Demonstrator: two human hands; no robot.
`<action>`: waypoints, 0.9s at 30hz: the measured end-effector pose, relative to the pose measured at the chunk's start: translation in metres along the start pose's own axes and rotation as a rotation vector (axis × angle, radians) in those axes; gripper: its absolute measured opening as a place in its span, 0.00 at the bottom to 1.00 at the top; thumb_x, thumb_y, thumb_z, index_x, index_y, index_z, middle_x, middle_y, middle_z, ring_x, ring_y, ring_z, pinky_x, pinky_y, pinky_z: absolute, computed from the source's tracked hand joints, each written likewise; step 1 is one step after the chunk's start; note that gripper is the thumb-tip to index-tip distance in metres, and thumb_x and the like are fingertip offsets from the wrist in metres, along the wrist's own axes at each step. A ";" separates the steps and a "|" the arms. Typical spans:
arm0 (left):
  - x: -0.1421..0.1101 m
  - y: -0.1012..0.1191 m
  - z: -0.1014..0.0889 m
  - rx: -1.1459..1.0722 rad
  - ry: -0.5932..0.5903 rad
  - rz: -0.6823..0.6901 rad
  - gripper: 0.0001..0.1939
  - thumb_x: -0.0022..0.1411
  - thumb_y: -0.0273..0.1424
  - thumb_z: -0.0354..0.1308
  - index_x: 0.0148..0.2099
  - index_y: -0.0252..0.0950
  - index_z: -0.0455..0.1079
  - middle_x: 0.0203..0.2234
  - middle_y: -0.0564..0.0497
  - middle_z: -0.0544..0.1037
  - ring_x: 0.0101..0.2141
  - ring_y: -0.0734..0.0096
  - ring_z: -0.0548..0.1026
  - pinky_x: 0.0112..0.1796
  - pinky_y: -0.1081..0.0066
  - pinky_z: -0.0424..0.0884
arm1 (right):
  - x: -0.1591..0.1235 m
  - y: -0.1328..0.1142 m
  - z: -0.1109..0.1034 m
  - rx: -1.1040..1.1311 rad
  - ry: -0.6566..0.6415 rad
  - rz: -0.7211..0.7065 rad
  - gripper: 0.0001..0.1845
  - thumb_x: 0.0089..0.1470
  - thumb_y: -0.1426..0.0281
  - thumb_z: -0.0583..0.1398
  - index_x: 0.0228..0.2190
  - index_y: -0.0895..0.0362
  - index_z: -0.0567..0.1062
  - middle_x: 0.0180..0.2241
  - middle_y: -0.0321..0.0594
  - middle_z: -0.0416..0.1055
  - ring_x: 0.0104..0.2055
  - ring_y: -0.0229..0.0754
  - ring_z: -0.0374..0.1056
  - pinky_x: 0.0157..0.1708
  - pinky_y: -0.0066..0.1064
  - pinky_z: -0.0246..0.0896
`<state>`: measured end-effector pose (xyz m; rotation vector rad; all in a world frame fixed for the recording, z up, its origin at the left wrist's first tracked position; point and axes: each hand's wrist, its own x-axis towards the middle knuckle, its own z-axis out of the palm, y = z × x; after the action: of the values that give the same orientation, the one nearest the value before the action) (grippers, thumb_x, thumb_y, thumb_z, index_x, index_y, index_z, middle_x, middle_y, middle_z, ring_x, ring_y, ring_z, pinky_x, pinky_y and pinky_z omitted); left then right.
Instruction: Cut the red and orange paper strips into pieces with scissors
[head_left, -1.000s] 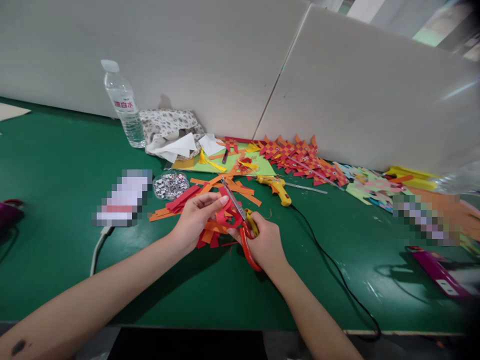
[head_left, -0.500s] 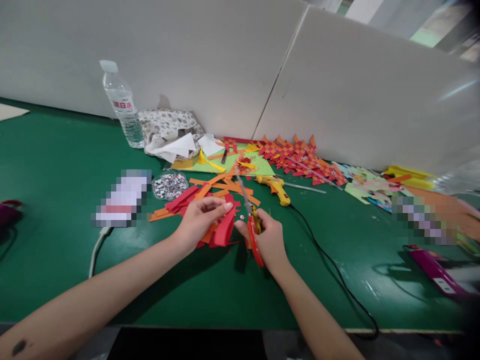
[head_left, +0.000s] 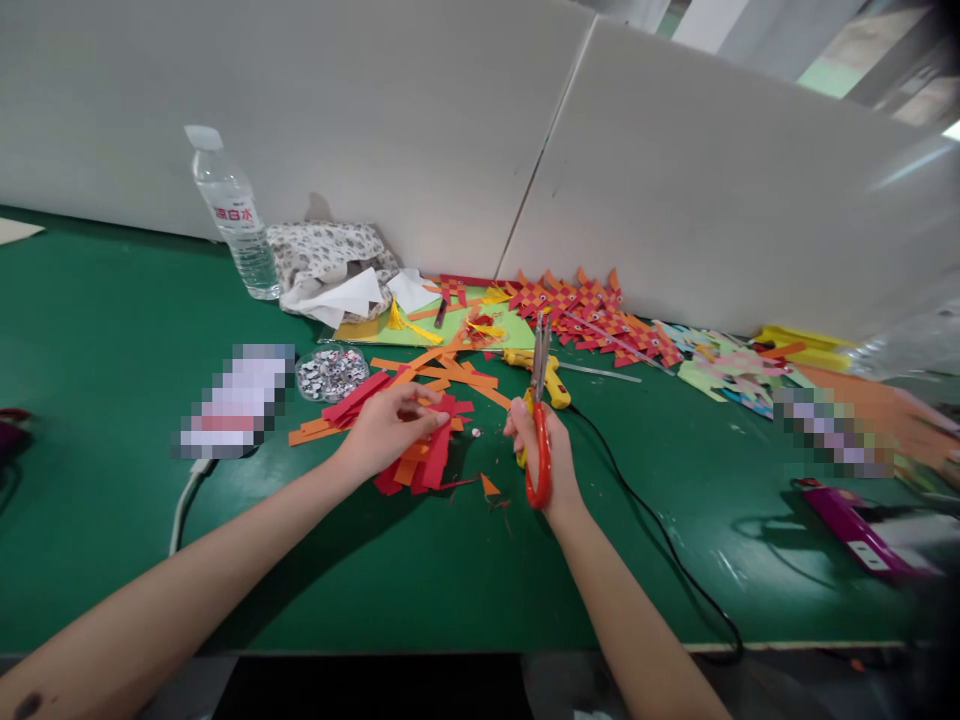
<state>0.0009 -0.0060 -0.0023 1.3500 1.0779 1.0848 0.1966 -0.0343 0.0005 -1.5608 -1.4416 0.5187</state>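
My left hand [head_left: 395, 428] is over a pile of red and orange paper strips [head_left: 420, 470], with a gap between thumb and fingers. A red strip [head_left: 436, 462] lies just under the thumb, and no strip is visibly pinched. To the right, my right hand [head_left: 553, 450] grips red-and-yellow-handled scissors [head_left: 541, 400], blades pointing away from me and slightly apart. A small orange paper scrap [head_left: 489, 485] and a tiny white bead-like piece [head_left: 476, 432] lie between the hands.
Behind the scissors lies a yellow glue gun [head_left: 555, 385] with a black cord. Finished woven red-orange paper fish [head_left: 600, 315] line the wall. Left of the pile are a dish of googly eyes [head_left: 332, 373], a phone [head_left: 240, 400] and a water bottle [head_left: 236, 220].
My right hand has moved right and turned the scissors upright, away from the left hand. The red strip that my left hand held up now lies on the pile, and its fingers have parted.
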 end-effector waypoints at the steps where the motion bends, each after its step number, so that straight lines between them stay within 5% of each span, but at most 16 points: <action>1: 0.001 -0.001 -0.002 0.034 0.006 0.009 0.09 0.46 0.30 0.66 0.33 0.38 0.73 0.20 0.51 0.76 0.20 0.72 0.73 0.23 0.75 0.67 | -0.001 -0.002 -0.001 0.008 -0.004 0.027 0.22 0.52 0.50 0.53 0.23 0.56 0.65 0.18 0.32 0.62 0.19 0.34 0.57 0.19 0.25 0.54; 8: 0.008 0.005 -0.018 0.253 -0.095 -0.011 0.08 0.44 0.32 0.65 0.30 0.38 0.72 0.18 0.53 0.74 0.21 0.70 0.71 0.25 0.73 0.64 | -0.004 -0.006 -0.001 -0.098 0.076 0.035 0.17 0.42 0.58 0.63 0.21 0.54 0.63 0.16 0.29 0.61 0.18 0.34 0.55 0.19 0.25 0.52; 12: 0.007 0.010 -0.023 0.608 -0.129 0.023 0.11 0.47 0.33 0.60 0.37 0.39 0.70 0.31 0.52 0.77 0.30 0.64 0.74 0.31 0.67 0.68 | 0.001 -0.002 -0.002 -0.177 0.111 0.009 0.12 0.43 0.61 0.61 0.24 0.54 0.64 0.22 0.36 0.70 0.22 0.37 0.63 0.24 0.28 0.57; 16: 0.004 0.009 -0.022 0.795 -0.013 0.203 0.18 0.50 0.27 0.55 0.46 0.40 0.65 0.45 0.49 0.74 0.43 0.59 0.72 0.40 0.62 0.68 | 0.012 0.002 -0.003 -0.283 0.047 0.043 0.08 0.42 0.66 0.60 0.27 0.55 0.67 0.26 0.39 0.73 0.26 0.42 0.68 0.27 0.31 0.58; 21: 0.001 0.007 -0.016 0.779 0.026 0.378 0.15 0.54 0.23 0.50 0.44 0.39 0.66 0.42 0.49 0.75 0.44 0.61 0.71 0.41 0.62 0.68 | 0.029 0.005 0.000 -0.540 0.009 -0.053 0.06 0.46 0.67 0.57 0.30 0.55 0.67 0.25 0.42 0.71 0.28 0.47 0.68 0.26 0.32 0.54; 27: -0.007 0.006 -0.003 0.598 -0.105 0.395 0.11 0.57 0.24 0.50 0.42 0.38 0.67 0.38 0.49 0.75 0.40 0.66 0.73 0.41 0.65 0.69 | 0.034 0.015 0.012 -0.693 0.008 -0.088 0.05 0.51 0.68 0.54 0.30 0.57 0.66 0.26 0.45 0.71 0.30 0.49 0.68 0.25 0.32 0.52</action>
<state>-0.0029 -0.0127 0.0040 2.1415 1.1312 0.9859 0.2028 0.0030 -0.0082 -2.0032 -1.7824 -0.0640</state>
